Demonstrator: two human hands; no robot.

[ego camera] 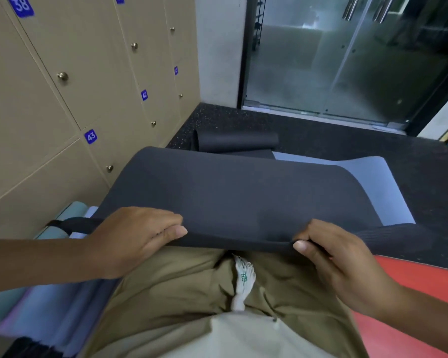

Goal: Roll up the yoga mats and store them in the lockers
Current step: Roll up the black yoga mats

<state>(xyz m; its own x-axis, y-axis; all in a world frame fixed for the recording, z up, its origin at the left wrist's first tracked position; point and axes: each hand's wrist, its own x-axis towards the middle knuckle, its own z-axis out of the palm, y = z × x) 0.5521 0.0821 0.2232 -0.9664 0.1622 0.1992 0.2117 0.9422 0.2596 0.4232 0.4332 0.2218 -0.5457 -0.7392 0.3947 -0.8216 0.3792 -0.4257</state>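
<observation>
Head view. Dark grey yoga mat (243,192) lifted at its near edge, arching over the person's lap; far part bends down to the black speckled floor (347,135).
Left hand (130,239): fingers curled over the near edge, thumb under, gripping the mat.
Right hand (339,257): pinches the same edge, thumb on top, fingers folded beneath.
Light blue mat (388,187) lies flat under the grey one, showing at the right.
Partly rolled dark mat (236,142) on the floor beyond.
Beige numbered lockers (62,104) at the left, doors closed.
Red mat (411,293) lower right.
</observation>
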